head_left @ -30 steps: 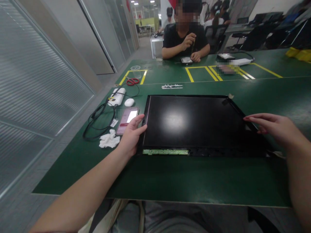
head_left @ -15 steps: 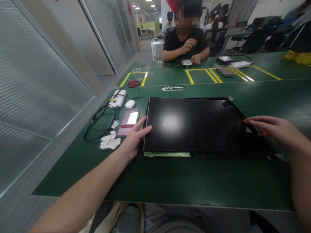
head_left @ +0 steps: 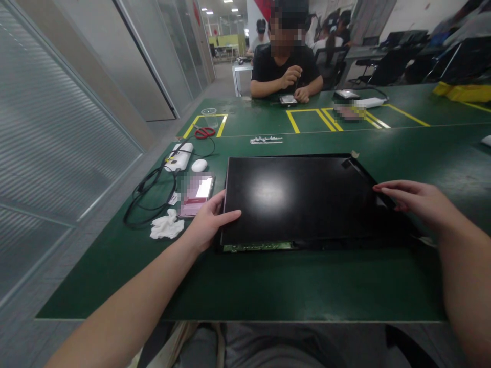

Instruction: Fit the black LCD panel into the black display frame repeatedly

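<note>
A large black display panel [head_left: 303, 197] lies on the green table [head_left: 268, 286], raised a little out of its black frame, with a green circuit strip [head_left: 257, 247] showing along its near edge. My left hand [head_left: 209, 220] grips the panel's near left edge, thumb on top. My right hand [head_left: 416, 202] holds the right edge, fingers stretched along it.
Left of the panel lie a phone [head_left: 195, 194], a crumpled white tissue [head_left: 166, 227], a black cable loop [head_left: 148, 197], a white mouse [head_left: 199, 165] and a white adapter [head_left: 178, 157]. Red scissors [head_left: 204, 133] and a plastic cup [head_left: 209, 116] sit farther back. A person in black [head_left: 286, 66] works opposite.
The panel has lifted out of its frame and shifted slightly left. My left thumb has slid further onto the panel's top. The view has drifted right.
</note>
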The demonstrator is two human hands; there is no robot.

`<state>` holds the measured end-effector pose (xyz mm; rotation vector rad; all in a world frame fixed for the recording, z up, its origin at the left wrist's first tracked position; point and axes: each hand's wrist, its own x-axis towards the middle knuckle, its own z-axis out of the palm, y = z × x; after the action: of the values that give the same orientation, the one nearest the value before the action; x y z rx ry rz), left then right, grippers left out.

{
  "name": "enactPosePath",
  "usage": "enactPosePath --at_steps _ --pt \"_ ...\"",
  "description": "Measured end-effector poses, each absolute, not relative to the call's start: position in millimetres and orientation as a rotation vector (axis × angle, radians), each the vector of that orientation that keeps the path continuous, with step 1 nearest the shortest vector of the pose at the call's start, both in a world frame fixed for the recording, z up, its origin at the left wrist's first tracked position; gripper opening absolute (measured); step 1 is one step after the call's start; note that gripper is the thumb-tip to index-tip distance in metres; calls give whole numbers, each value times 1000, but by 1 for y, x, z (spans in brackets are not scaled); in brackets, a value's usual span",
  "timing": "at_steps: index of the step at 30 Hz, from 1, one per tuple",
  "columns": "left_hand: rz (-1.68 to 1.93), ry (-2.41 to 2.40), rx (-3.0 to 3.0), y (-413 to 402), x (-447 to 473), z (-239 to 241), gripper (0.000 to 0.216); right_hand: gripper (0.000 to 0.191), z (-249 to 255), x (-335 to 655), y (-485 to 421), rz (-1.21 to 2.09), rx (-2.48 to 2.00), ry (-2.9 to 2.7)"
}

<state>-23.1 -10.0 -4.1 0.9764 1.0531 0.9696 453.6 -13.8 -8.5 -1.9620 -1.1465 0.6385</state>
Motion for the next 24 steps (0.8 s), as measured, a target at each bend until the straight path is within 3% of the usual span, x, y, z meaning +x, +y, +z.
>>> enactPosePath --at_steps 5,24 --pt "981 1054 1084 -11 -26 -3 81 44 -9 454 -14 662 -1959 -1138" --pt "1025 954 1387 -9 -30 -2 85 36 -11 455 -12 584 -1900 -1031"
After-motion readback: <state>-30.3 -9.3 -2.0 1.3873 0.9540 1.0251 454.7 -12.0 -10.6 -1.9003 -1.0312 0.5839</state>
